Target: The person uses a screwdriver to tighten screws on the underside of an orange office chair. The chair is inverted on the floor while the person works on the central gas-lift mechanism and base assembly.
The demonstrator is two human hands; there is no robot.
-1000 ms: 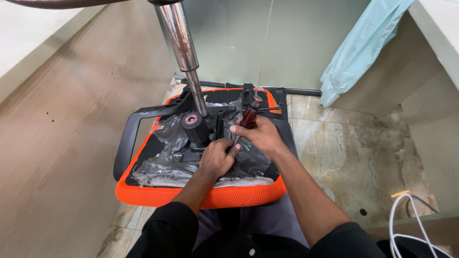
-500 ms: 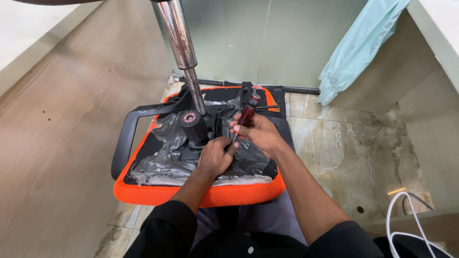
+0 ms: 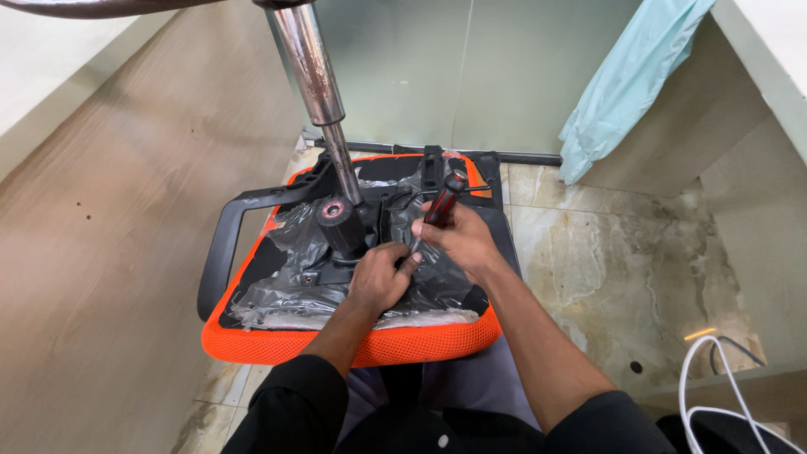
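A: Right hand (image 3: 458, 240)?
B: Closed around a screwdriver (image 3: 439, 208), red and black handle, tilted, tip down toward left hand (image 3: 380, 277). Tip itself hidden between the fingers.
A: Left hand?
B: Resting on the underside of the chair seat (image 3: 353, 345), fingers curled and pinched at the screwdriver tip. Whether anything sits in the pinch, cannot tell. Touching right hand at the fingertips.
A: Under the hands?
B: Crinkled grey plastic wrap (image 3: 286, 286) over the seat bottom, orange mesh edge showing all round. Seat upside down, lying across the lap.
A: Just left of left hand?
B: Black seat mechanism (image 3: 340, 227) with a round hub, red ring on top. Chrome gas cylinder (image 3: 315, 84) rising from it, tilted up and away, some rust spots.
A: Farther left?
B: Black armrest loop (image 3: 227, 244), at the seat's left side, hanging over the wooden floor (image 3: 109, 252).
A: Beyond right hand?
B: Black bracket at the seat's far edge, then a glass panel. Light blue plastic sheet (image 3: 626, 84) hanging well off to the upper right.
A: Right of right hand?
B: Marble-look floor tile (image 3: 605, 252). White cable (image 3: 714, 387) coiled near the right knee.
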